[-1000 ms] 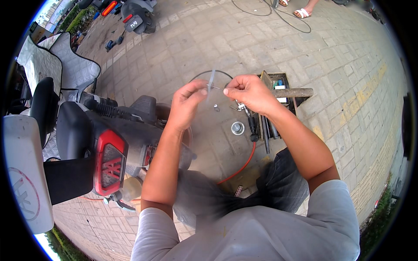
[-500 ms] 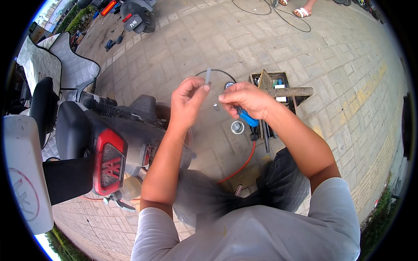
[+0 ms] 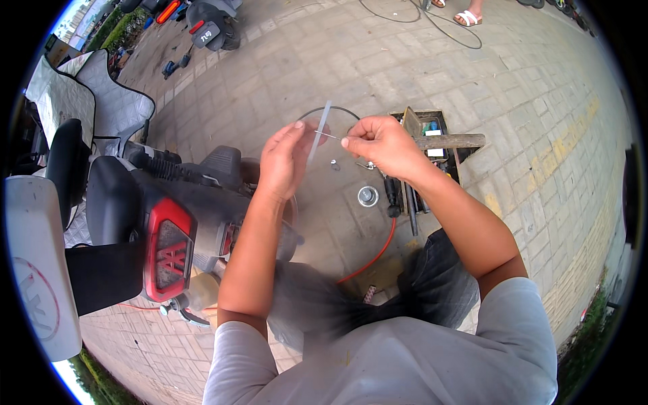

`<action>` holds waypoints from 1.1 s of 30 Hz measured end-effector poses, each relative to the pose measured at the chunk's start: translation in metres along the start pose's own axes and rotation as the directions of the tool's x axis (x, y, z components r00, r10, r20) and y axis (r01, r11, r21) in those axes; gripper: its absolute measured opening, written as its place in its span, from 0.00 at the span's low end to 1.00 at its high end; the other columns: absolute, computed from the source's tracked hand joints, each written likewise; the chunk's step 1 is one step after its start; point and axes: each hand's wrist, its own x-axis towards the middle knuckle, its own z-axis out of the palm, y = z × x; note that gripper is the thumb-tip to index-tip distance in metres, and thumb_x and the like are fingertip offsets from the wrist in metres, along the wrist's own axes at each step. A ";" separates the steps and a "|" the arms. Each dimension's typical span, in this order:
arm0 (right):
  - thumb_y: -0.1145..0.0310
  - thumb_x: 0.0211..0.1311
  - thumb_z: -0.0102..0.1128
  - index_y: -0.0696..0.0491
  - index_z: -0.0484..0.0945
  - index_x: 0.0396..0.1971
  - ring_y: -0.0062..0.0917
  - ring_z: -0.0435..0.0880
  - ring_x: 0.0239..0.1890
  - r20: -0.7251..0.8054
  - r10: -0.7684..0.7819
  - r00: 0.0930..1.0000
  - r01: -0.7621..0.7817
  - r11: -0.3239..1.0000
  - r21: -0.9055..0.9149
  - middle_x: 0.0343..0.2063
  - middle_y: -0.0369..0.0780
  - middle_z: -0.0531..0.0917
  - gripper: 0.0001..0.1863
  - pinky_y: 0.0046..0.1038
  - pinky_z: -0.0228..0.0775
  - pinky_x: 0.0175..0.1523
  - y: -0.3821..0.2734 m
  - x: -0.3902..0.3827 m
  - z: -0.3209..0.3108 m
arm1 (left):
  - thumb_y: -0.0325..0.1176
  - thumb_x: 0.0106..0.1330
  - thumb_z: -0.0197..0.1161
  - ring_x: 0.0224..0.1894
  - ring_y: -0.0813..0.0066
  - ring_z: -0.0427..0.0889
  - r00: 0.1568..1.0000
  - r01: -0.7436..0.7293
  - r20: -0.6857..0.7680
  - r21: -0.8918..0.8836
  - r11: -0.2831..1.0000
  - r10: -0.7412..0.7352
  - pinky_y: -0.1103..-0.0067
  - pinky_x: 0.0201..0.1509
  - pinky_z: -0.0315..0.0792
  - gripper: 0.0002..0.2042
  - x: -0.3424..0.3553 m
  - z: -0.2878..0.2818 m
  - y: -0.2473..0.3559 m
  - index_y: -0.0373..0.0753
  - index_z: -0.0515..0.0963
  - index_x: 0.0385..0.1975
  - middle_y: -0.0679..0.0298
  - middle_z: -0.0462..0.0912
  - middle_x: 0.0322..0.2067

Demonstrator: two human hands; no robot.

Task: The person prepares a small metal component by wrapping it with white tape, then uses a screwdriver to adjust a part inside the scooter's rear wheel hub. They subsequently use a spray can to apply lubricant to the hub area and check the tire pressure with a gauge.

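My left hand (image 3: 282,162) is closed, thumb and fingers around a narrow, pale, translucent strip (image 3: 323,120) that slants upward between the two hands and looks slightly smeared. Between finger and thumb of my right hand (image 3: 386,147) is a thin metal pin (image 3: 329,135), its far end reaching across the strip near my left fingertips. Whether pin and strip touch, I cannot tell. Below the hands a small shiny metal piece (image 3: 335,165) lies on the paving. A round silver tin (image 3: 368,196) stands closer to me, beside a black handle (image 3: 391,196) joined to a red hose (image 3: 388,244).
Beyond my right wrist, an open toolbox (image 3: 439,121) has a wooden hammer handle (image 3: 452,142) across it. To my left stands a scooter (image 3: 173,251) with a red rear light. A thin black hose curves behind my hands. Another person's sandalled foot (image 3: 468,18) shows far off.
The blue-handled tool under my right hand no longer shows. The strip now shows at greater length and leans more. My right hand has risen slightly, with the pin now crossing the strip.
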 end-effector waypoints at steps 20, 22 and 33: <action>0.67 0.56 0.66 0.58 0.77 0.25 0.16 0.73 0.20 0.147 0.128 0.981 -0.158 0.964 0.212 0.19 0.36 0.78 0.10 0.19 0.65 0.24 -0.007 0.002 0.000 | 0.28 0.61 0.65 0.40 0.72 0.79 0.990 -0.140 0.003 0.215 0.966 0.143 0.73 0.52 0.69 0.06 0.000 -0.009 -0.014 0.32 0.79 0.33 0.58 0.83 0.34; 0.67 0.56 0.66 0.58 0.77 0.25 0.16 0.73 0.20 0.151 0.128 0.980 -0.160 0.963 0.217 0.19 0.36 0.78 0.10 0.19 0.65 0.24 -0.007 0.002 0.000 | 0.28 0.61 0.65 0.40 0.72 0.79 0.989 -0.145 0.007 0.227 0.963 0.147 0.73 0.52 0.69 0.06 0.000 -0.009 -0.013 0.32 0.79 0.33 0.58 0.83 0.34; 0.54 0.61 0.61 0.58 0.75 0.44 0.17 0.77 0.24 0.445 0.176 0.878 -0.199 0.980 0.005 0.25 0.37 0.79 0.22 0.19 0.70 0.30 -0.014 0.000 -0.047 | 0.33 0.64 0.63 0.40 0.69 0.79 0.966 -0.255 -0.018 0.083 0.963 0.258 0.71 0.53 0.71 0.08 0.011 0.000 -0.010 0.34 0.76 0.33 0.59 0.81 0.34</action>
